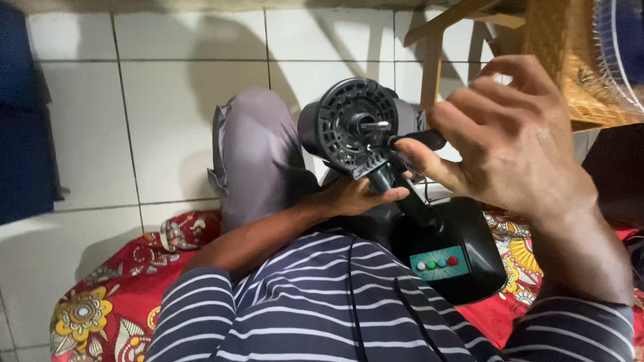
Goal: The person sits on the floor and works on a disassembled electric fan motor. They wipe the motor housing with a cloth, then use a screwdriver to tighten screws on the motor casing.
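While I sit on the floor with my grey-trousered knee [251, 144] raised, my left hand [352, 196] reaches under the black fan motor housing [349, 121] and curls around the neck [382, 179] just below it, thumb and fingers closed on that joint so the motor is propped up in front of me. My right hand [510, 144] is up beside the housing, its thumb and forefinger pinched on a small black tool handle [419, 139] whose tip points in toward the metal shaft [376, 125] at the centre of the round, ribbed face; the other fingers are spread loosely above it. That face is turned toward me, bare of any blade or guard. From the neck a black stem [416, 211] runs down to the fan's black base [463, 251], which lies against my lap and carries a small green panel [439, 263] with a row of round buttons in white, green and red. A thin black cord [402, 302] trails down across my striped sleeves [302, 302]. Under me is a red cloth with a yellow and white flower print [114, 308], spread on white floor tiles [168, 94]. At the upper right stand a wooden frame [433, 60] and some woven wicker [577, 67], with the pale wire edge of a fan guard [620, 53] at the corner. A dark blue cloth [23, 114] hangs along the left edge.
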